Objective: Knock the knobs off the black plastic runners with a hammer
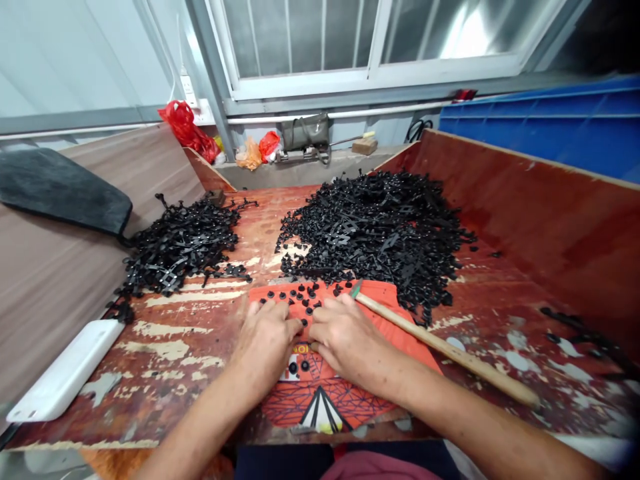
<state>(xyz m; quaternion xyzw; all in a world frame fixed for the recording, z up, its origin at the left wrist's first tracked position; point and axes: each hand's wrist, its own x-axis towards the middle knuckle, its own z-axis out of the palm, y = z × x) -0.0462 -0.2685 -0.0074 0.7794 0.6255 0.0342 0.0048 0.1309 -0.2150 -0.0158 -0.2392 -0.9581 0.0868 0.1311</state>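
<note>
My left hand (267, 333) rests on an orange printed cloth (320, 393), its fingers curled and pressed together. A small black round plastic piece (304, 323) lies at the tip of its thumb. Just beside it, my right hand (345, 337) is closed too, with bent fingers; what either hand pinches is hidden. Other black button-like pieces (300, 297) are scattered on the cloth in front of the fingers, and two more (305, 366) lie between the wrists. A wooden-handled tool (450, 347) lies slantwise beyond my right hand, its greenish end touching the cloth near the knuckles.
A large heap of black plastic parts (380, 227) covers the back middle of the worn red table (175, 347). A smaller heap (185, 243) sits at left, near a white phone-like slab (67, 370). Wooden boards (525, 200) wall the sides.
</note>
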